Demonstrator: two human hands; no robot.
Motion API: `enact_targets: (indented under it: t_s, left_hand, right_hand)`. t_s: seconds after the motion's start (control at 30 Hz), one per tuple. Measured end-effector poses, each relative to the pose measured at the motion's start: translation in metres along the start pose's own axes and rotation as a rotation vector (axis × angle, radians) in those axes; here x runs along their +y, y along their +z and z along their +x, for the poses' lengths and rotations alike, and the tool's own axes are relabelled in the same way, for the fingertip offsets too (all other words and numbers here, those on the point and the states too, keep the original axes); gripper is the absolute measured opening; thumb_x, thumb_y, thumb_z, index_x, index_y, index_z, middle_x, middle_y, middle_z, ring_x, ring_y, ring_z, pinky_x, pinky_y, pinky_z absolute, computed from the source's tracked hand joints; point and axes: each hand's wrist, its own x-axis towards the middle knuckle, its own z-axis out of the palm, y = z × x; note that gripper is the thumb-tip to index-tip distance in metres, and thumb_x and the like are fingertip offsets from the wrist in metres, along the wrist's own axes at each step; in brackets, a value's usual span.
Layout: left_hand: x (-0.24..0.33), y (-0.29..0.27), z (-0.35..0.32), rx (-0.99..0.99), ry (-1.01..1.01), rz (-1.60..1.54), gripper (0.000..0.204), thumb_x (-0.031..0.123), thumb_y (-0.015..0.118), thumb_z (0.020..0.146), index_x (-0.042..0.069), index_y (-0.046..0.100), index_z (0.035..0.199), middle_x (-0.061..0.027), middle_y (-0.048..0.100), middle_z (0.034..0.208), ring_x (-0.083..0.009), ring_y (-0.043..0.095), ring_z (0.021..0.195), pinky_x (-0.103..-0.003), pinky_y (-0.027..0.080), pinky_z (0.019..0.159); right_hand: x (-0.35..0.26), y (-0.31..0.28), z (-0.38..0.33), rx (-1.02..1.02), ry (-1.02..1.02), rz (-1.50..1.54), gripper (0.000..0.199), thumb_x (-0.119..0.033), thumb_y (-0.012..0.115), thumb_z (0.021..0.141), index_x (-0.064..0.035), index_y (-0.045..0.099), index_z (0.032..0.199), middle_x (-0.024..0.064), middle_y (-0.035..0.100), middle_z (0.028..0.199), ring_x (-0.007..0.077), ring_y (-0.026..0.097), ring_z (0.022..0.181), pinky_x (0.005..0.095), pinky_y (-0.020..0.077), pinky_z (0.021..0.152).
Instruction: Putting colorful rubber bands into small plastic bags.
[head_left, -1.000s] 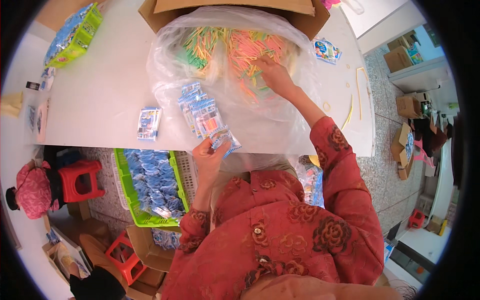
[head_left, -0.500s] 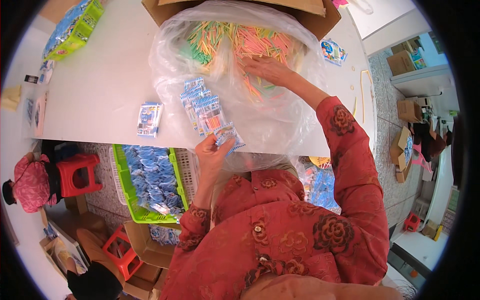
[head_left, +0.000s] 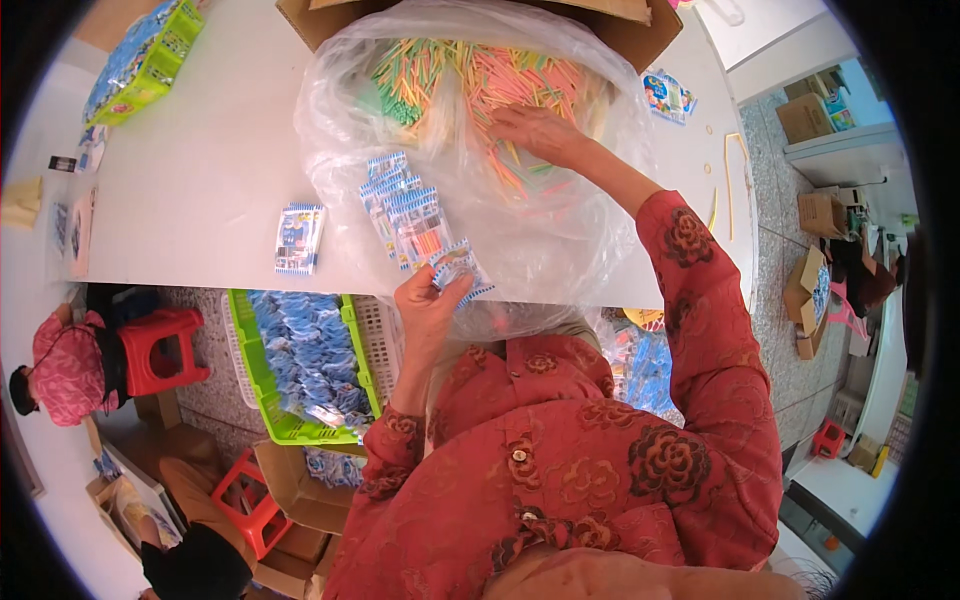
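My left hand (head_left: 428,305) pinches a small blue-and-white plastic packet (head_left: 458,270) at the near edge of the table. Just beyond it, several similar packets (head_left: 415,225) overlap on a large clear plastic bag (head_left: 340,130). Thin pink, yellow and green sticks (head_left: 525,80) lie heaped in the bag's mouth. My right hand (head_left: 540,135) rests palm down on the near side of that heap, fingers stretched out and touching the sticks. Whether a stick sits beneath the fingers is hidden.
A cardboard box (head_left: 655,40) stands behind the bag. One packet (head_left: 298,240) lies apart on the left of the white table (head_left: 220,170). Below the edge, a green crate (head_left: 262,385) holds many blue packets. Two people sit at the left near red stools (head_left: 165,350).
My right hand has shifted very slightly over the sticks. My left hand keeps its hold on the packet, and the view has moved a little.
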Motion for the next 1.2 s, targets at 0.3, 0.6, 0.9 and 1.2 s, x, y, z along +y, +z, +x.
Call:
enact_targets:
  t_s: [0.3, 0.6, 0.9, 1.2]
  left_hand:
    - [0.000, 0.000, -0.002, 0.011, -0.016, 0.004, 0.030, -0.004, 0.064, 0.075, -0.002, 0.060, 0.105, -0.0030, 0.062, 0.090, -0.0100, 0.058, 0.080, -0.024, 0.049, 0.073]
    - [-0.004, -0.002, -0.004, -0.006, -0.004, -0.006, 0.031, -0.004, 0.065, 0.075, -0.002, 0.060, 0.105, -0.0026, 0.062, 0.091, -0.0096, 0.057, 0.080, -0.024, 0.048, 0.072]
    - [-0.004, -0.002, -0.006, 0.004, 0.009, 0.030, 0.029, -0.004, 0.065, 0.075, -0.002, 0.060, 0.104, -0.0022, 0.062, 0.090, -0.0089, 0.057, 0.078, -0.023, 0.048, 0.071]
    - [-0.008, -0.002, -0.009, -0.013, -0.006, 0.015, 0.028, -0.003, 0.065, 0.075, -0.001, 0.061, 0.103, -0.0012, 0.062, 0.089, -0.0082, 0.057, 0.077, -0.023, 0.048, 0.070]
  right_hand:
    - [0.009, -0.007, 0.013, 0.170, 0.176, 0.077, 0.014, -0.005, 0.055, 0.077, -0.0025, 0.055, 0.090, 0.0082, 0.058, 0.094, 0.0253, 0.058, 0.088, 0.0320, 0.0494, 0.071]
    - [-0.004, 0.012, 0.005, 0.553, 0.927, 1.190, 0.010, -0.008, 0.062, 0.075, -0.0029, 0.059, 0.083, 0.0071, 0.060, 0.073, 0.0111, 0.060, 0.070, 0.0269, 0.0474, 0.062]
    - [-0.024, 0.011, 0.000, 0.273, 0.745, 0.238, 0.018, -0.018, 0.064, 0.075, -0.0068, 0.057, 0.087, 0.0069, 0.062, 0.083, 0.0215, 0.061, 0.078, 0.0339, 0.0492, 0.068]
    - [-0.045, 0.005, 0.016, 0.029, 0.747, -0.010, 0.053, -0.043, 0.061, 0.072, 0.0003, 0.047, 0.101, 0.0182, 0.055, 0.097, 0.0344, 0.059, 0.087, 0.0457, 0.0483, 0.066]
